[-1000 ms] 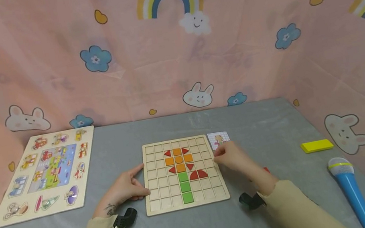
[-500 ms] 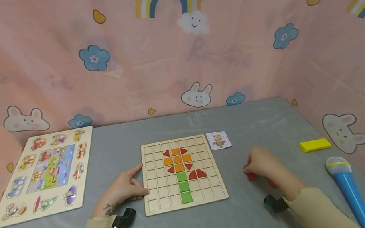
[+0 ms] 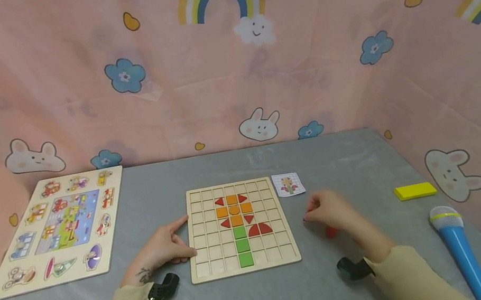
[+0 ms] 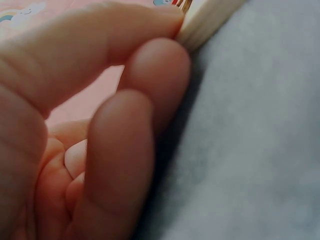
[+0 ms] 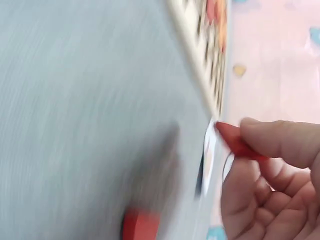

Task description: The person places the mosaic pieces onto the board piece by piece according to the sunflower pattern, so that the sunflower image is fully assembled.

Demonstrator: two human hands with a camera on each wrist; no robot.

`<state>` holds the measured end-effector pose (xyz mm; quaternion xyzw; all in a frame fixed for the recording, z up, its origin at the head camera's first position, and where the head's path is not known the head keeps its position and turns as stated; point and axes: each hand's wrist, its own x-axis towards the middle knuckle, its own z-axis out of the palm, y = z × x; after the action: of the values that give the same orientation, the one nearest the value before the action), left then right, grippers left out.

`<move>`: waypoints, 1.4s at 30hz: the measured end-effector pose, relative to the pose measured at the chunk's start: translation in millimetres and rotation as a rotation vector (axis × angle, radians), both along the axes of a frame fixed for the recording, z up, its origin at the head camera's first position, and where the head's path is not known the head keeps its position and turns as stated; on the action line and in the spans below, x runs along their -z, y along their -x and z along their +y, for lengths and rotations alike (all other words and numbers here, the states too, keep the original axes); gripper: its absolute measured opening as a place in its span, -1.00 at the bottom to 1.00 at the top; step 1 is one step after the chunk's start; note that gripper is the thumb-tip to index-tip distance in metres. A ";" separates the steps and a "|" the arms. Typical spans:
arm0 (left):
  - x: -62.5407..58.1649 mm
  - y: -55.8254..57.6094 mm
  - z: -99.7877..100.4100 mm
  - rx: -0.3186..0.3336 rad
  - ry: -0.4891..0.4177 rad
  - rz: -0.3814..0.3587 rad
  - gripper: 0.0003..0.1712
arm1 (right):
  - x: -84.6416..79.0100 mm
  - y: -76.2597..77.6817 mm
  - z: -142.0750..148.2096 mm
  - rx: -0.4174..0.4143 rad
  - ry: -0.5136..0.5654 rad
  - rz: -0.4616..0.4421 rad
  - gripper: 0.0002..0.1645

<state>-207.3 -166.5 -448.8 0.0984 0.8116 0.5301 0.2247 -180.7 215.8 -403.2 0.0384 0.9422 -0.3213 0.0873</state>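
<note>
The wooden grid board (image 3: 210, 253) lies mid-table, with orange squares, an orange round piece, small red triangles, several green squares (image 3: 243, 246) and two red quarter-circles (image 3: 260, 229) in its cells. At the board's left edge my left hand (image 3: 163, 246) touches the rim with index finger and thumb. To the right of the board, my right hand (image 3: 330, 209) pinches a red puzzle piece (image 5: 235, 140) above the table; blur and fingers hide its full shape. Another red piece (image 5: 140, 225) lies on the table under that hand, partly out of the right wrist view.
A small pattern card (image 3: 288, 184) lies beside the board's upper right corner. A picture puzzle board (image 3: 116, 241) sits at the far left. Rightward are a yellow block (image 3: 414, 191) and a blue toy microphone (image 3: 463, 250). A pink printed cloth hangs behind the table.
My right hand has gone from the board's right edge out to the red pieces on the table, and is now back leftward with one pinched. The left hand keeps its place.
</note>
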 end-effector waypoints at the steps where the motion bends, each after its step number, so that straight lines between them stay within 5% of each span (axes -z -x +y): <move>1: -0.1 -0.1 0.0 0.001 -0.001 0.000 0.13 | -0.6 0.7 -5.7 -0.002 0.040 0.010 -0.80; 6: 0.5 0.0 0.0 0.007 -0.009 -0.002 0.13 | -4.0 0.1 -36.4 -0.033 0.209 -0.048 -0.47; 13: -0.1 0.4 1.2 0.002 0.002 0.002 0.13 | -1.6 -3.9 -68.6 -0.080 0.350 -0.019 -0.77; 33: 0.4 -0.1 0.5 0.003 -0.004 -0.003 0.14 | 18.5 -13.9 -105.1 -0.039 0.427 -0.178 -0.90; 42: 1.3 1.1 -0.7 -0.001 0.001 -0.001 0.14 | 18.2 -12.7 -110.8 -0.040 0.308 -0.105 -0.86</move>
<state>-208.5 -167.1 -450.1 0.0974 0.8119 0.5300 0.2247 -167.9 105.0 -421.4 0.0224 0.8766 -0.4576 0.1475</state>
